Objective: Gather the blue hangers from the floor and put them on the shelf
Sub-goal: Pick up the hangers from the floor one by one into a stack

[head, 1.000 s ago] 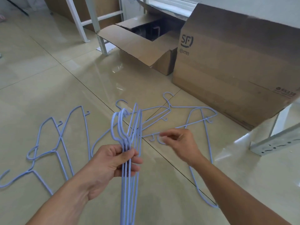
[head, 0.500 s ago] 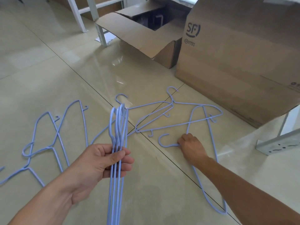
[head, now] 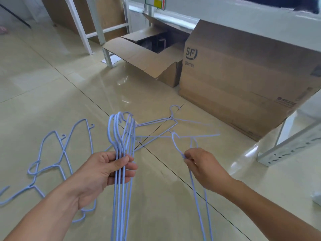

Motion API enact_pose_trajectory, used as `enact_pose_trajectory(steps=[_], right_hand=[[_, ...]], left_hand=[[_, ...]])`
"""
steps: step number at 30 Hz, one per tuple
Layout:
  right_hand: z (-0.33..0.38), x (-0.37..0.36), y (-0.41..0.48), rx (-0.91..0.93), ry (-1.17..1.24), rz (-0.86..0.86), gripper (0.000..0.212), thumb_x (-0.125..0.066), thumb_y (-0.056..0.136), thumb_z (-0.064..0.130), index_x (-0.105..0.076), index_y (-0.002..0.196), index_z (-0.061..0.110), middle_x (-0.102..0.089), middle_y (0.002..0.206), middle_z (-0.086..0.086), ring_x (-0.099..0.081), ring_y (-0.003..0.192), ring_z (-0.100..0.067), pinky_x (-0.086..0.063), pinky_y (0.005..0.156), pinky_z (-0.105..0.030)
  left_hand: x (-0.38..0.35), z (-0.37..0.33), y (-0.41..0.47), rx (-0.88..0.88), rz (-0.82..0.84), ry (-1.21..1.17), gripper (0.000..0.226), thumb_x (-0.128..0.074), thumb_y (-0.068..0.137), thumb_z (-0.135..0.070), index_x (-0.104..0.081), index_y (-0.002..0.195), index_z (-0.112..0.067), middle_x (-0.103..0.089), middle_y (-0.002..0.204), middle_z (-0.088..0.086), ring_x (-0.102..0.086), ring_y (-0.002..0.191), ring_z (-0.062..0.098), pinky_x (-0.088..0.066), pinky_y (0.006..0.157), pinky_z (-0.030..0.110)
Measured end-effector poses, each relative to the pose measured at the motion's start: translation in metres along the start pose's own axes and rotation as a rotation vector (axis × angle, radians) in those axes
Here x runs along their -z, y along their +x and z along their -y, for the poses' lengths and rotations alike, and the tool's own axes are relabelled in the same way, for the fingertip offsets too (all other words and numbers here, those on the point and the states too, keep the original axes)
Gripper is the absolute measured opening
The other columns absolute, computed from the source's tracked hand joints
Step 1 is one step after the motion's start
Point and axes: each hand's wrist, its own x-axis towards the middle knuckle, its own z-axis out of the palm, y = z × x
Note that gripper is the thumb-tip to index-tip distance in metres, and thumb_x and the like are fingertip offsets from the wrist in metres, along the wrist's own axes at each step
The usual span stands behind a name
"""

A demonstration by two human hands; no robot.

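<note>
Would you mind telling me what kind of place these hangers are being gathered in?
Probably a storeroom or stockroom: large cardboard shipping boxes stand on a glossy tiled floor, beside white slotted metal shelving posts.

glossy beige tile floor [head: 52, 87], 2 cardboard boxes [head: 243, 80]

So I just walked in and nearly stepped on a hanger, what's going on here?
A person is gathering blue hangers off the tiled floor. The left hand grips a bundle of hangers. The right hand has a grip on one more hanger, lifted clear. Several loose hangers lie on the floor, some near the cardboard box.
</note>
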Motion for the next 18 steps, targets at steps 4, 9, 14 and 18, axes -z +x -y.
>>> enact_pose_trajectory(steps=[4, 9, 14, 18], right_hand=[[0.032, 0.027, -0.03, -0.155, 0.477, -0.072, 0.012, -0.063, 0.095, 0.017, -0.065, 0.083, 0.02, -0.067, 0.083, 0.004, -0.046, 0.046, -0.01, -0.04, 0.051, -0.014], [0.077, 0.038, -0.019, -0.139, 0.66, -0.158, 0.005, -0.068, 0.091, 0.019, -0.073, 0.088, 0.018, -0.072, 0.082, -0.002, -0.047, 0.048, -0.007, -0.039, 0.046, -0.021], [0.118, 0.031, 0.009, -0.075, 0.683, -0.209, 0.006, -0.07, 0.089, 0.016, -0.076, 0.088, 0.016, -0.076, 0.08, 0.003, -0.07, 0.07, -0.009, -0.056, 0.067, -0.028], [0.135, 0.026, 0.018, -0.043, 0.745, -0.238, 0.01, -0.068, 0.088, 0.009, -0.078, 0.09, 0.013, -0.078, 0.083, -0.001, -0.074, 0.075, -0.015, -0.06, 0.07, -0.028]], left_hand=[[-0.008, -0.003, -0.005, -0.007, 0.013, 0.016, 0.041, -0.078, 0.066, -0.026, -0.071, 0.094, 0.003, -0.076, 0.094, 0.026, -0.076, 0.074, 0.027, -0.062, 0.063, 0.03], [-0.025, -0.003, -0.007, 0.015, 0.021, 0.026, 0.021, -0.062, 0.089, -0.01, -0.067, 0.101, 0.006, -0.077, 0.094, 0.022, -0.076, 0.076, 0.026, -0.063, 0.065, 0.031], [-0.039, -0.005, -0.012, -0.012, 0.069, 0.042, 0.02, -0.061, 0.091, -0.012, -0.069, 0.104, 0.002, -0.077, 0.099, 0.021, -0.076, 0.084, 0.025, -0.061, 0.068, 0.032], [-0.035, -0.02, -0.01, -0.058, 0.138, 0.05, 0.021, -0.06, 0.092, -0.013, -0.072, 0.107, -0.004, -0.076, 0.097, 0.016, -0.075, 0.087, 0.024, -0.059, 0.071, 0.03]])
